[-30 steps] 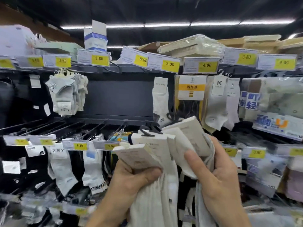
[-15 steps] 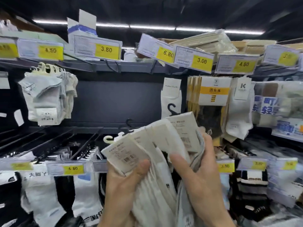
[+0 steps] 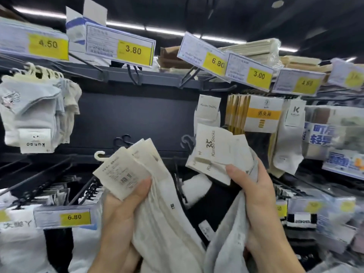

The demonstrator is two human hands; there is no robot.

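Sock bundle split in two in front of the display rack [image 3: 137, 115].
The left hand [image 3: 118, 213] pinches the cream socks [image 3: 163, 203] at their card tags, thumb on top. The right hand [image 3: 262, 203] grips the grey socks [image 3: 226, 243], now pulled clear to the right, where a moment ago both sets sat as one fan, so sorting looks under way. The socks' lower ends run off frame, and the tags' small print is unreadable.
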